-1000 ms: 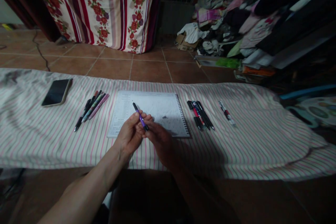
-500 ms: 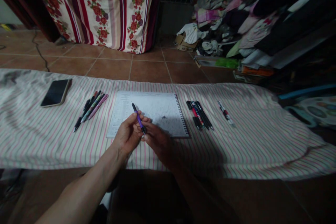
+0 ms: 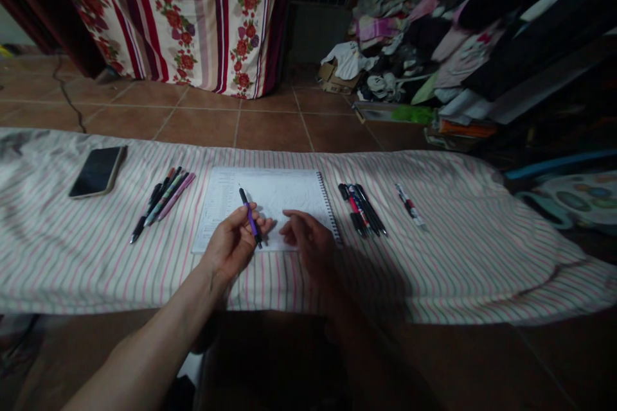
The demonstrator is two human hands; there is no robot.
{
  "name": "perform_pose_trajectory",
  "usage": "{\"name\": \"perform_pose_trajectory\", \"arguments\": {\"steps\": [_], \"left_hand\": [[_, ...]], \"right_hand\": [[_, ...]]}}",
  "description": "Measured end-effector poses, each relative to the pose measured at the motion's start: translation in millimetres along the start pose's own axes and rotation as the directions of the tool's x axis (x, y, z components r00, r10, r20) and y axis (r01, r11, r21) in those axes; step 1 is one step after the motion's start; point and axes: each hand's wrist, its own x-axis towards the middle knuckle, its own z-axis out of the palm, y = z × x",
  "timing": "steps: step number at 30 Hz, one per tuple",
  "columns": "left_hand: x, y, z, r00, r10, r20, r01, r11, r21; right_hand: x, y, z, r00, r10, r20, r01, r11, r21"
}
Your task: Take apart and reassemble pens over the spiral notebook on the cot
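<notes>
My left hand (image 3: 235, 237) is closed around a slim purple pen (image 3: 251, 218) with black ends, its thin tip pointing up and away from me. Under both hands lies a spiral notebook (image 3: 255, 183), with print on its left part and faint marks on the page. My right hand (image 3: 311, 241) is apart from the pen, low over the right half of the page. Its fingers are loosely bent and spread, with nothing visible in them. They cover the spot where a small dark piece lay on the paper.
Left of the notebook are several pens (image 3: 166, 199) and a phone (image 3: 98, 171). To its right lie more pens (image 3: 362, 210) and a single patterned pen (image 3: 410, 207). Everything rests on a striped cloth (image 3: 472, 237). Beyond are a floral curtain (image 3: 202, 19) and piled clothes (image 3: 409, 38).
My right hand has let go of the pen's lower end and moved right, over the small dark piece on the page. The left hand keeps the pen. The view has shifted slightly.
</notes>
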Motion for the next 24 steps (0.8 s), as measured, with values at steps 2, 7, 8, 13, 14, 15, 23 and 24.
{"name": "perform_pose_trajectory", "arguments": {"steps": [2,7,8,13,14,15,23,24], "left_hand": [[-1,-2,-1,1.000,-0.021,0.019,0.020,0.999,0.036],[-3,-2,-3,0.998,-0.059,0.001,0.059,0.990,0.131],[-3,-1,-3,0.998,-0.059,0.007,0.057,0.988,0.146],[-2,0,-10,0.995,-0.047,0.091,0.021,0.962,0.274],[-2,0,-12,0.994,-0.040,0.099,0.007,0.948,0.317],[-3,-1,-13,0.994,-0.033,0.106,-0.007,0.934,0.356],[-4,-2,-19,0.978,0.005,0.208,-0.102,0.883,0.458],[-4,-1,-19,0.975,0.007,0.221,-0.112,0.878,0.465]], "right_hand": [[10,4,-9,0.990,-0.086,-0.115,0.070,0.988,-0.137],[25,19,-25,0.943,-0.327,-0.067,0.252,0.829,-0.500],[25,22,-26,0.937,-0.345,-0.043,0.271,0.802,-0.533],[24,31,-25,0.925,-0.376,0.059,0.323,0.694,-0.644],[24,32,-24,0.924,-0.375,0.071,0.325,0.676,-0.661],[24,33,-23,0.924,-0.375,0.079,0.327,0.662,-0.675],[25,40,-23,0.918,-0.381,0.105,0.339,0.622,-0.706],[25,41,-22,0.916,-0.387,0.103,0.343,0.625,-0.701]]}}
